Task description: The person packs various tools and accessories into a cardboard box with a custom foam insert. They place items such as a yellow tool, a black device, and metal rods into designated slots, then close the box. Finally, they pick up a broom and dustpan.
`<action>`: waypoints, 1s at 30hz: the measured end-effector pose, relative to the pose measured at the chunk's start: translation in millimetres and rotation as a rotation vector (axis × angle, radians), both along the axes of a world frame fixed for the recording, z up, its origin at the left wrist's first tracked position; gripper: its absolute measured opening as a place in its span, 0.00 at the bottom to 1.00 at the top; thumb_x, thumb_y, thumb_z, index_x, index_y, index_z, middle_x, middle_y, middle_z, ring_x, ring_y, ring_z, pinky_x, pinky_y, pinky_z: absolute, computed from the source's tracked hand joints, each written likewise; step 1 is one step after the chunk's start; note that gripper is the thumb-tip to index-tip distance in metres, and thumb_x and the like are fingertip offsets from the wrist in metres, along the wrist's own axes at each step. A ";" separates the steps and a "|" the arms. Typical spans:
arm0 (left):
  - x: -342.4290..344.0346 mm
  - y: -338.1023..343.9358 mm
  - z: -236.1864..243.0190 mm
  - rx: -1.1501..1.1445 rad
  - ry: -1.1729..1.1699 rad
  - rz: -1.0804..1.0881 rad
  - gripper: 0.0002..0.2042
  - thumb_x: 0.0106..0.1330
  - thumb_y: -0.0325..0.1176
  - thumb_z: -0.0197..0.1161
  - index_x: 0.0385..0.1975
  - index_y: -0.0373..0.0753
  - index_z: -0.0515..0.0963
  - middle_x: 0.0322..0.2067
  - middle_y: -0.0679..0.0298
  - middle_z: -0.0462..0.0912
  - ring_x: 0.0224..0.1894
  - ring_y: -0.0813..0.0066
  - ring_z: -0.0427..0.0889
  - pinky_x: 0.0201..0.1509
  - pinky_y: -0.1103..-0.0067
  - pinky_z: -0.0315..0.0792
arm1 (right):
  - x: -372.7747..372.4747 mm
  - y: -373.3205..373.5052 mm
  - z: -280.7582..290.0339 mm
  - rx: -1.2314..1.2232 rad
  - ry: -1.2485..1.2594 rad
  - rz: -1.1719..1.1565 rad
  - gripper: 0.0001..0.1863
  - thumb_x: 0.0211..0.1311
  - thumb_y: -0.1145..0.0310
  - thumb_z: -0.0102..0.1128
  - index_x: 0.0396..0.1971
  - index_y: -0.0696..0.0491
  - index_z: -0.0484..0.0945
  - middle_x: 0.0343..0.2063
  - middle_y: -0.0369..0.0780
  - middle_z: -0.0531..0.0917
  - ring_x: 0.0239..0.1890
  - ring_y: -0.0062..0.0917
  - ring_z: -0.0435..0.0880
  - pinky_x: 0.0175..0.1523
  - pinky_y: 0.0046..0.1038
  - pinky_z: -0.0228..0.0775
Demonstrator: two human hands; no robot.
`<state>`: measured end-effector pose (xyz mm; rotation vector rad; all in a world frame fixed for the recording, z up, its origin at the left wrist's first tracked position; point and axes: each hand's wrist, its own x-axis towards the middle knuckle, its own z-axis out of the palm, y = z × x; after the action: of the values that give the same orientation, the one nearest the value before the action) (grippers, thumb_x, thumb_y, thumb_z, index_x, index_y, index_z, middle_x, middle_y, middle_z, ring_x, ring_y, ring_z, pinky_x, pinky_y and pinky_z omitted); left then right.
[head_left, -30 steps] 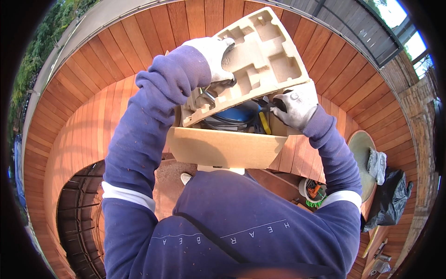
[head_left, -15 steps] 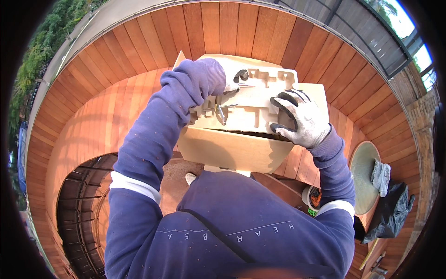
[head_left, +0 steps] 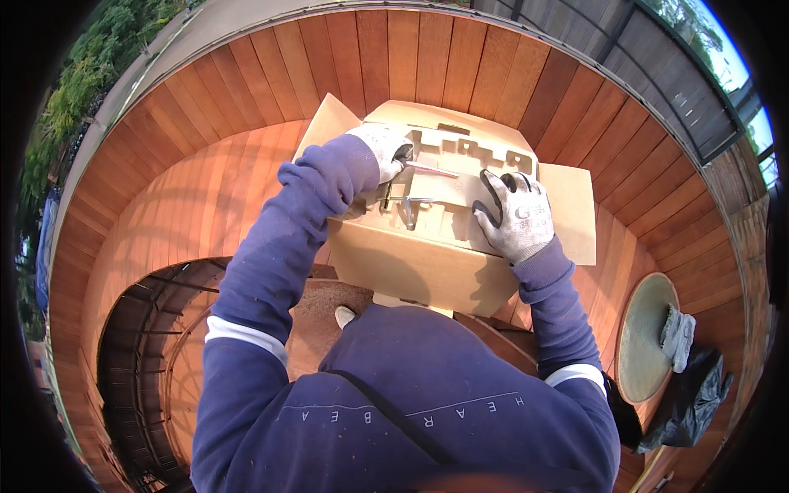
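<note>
An open cardboard box (head_left: 419, 267) stands in front of me, with a moulded beige tray (head_left: 481, 156) of shaped recesses in its top. My left hand (head_left: 385, 152), in a white and black work glove, is closed at the tray's left part. A slim shiny metal piece (head_left: 433, 169) sticks out from its fingers. Just below lies a silver metal part with crossing arms (head_left: 409, 212) in a recess. My right hand (head_left: 519, 218), gloved alike, rests on the right part of the tray, thumb and fingers apart, nothing seen in it.
The box's flaps (head_left: 569, 209) stick out at the sides. A curved wooden bench (head_left: 238, 177) surrounds it. To the right are a round greenish tray (head_left: 643, 337), a grey glove (head_left: 678, 337) and a black plastic bag (head_left: 690, 403). A round opening (head_left: 140, 353) lies at lower left.
My right hand has shifted from the box's right front edge further onto the tray. The dark gap along the tray's near edge has closed. The left hand stays on the slim metal piece.
</note>
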<state>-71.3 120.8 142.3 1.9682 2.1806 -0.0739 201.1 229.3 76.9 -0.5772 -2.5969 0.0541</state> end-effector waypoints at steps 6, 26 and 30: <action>14.6 -26.9 20.9 0.377 -0.162 -0.198 0.13 0.65 0.36 0.61 0.46 0.41 0.84 0.42 0.51 0.85 0.47 0.49 0.82 0.54 0.60 0.75 | -13.8 -17.9 28.0 -0.044 0.352 0.247 0.35 0.56 0.70 0.71 0.67 0.51 0.72 0.55 0.48 0.79 0.60 0.46 0.75 0.66 0.47 0.67; -25.3 -88.8 -49.9 0.386 0.093 0.388 0.25 0.68 0.45 0.62 0.62 0.43 0.75 0.63 0.54 0.75 0.68 0.52 0.69 0.75 0.60 0.59 | 47.9 11.0 5.1 -0.743 0.582 0.055 0.17 0.70 0.78 0.51 0.56 0.62 0.79 0.34 0.41 0.84 0.37 0.24 0.82 0.47 0.28 0.76; -22.4 -86.3 -76.1 0.429 0.156 0.312 0.25 0.65 0.41 0.63 0.64 0.49 0.76 0.67 0.55 0.72 0.72 0.51 0.64 0.78 0.58 0.54 | 47.9 0.3 14.1 -0.900 0.871 0.095 0.17 0.72 0.69 0.54 0.53 0.63 0.80 0.39 0.41 0.86 0.40 0.25 0.83 0.54 0.30 0.74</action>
<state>-93.6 34.4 66.2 1.8319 2.7681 0.3241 249.0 229.6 91.0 -0.5354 -1.6303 1.2434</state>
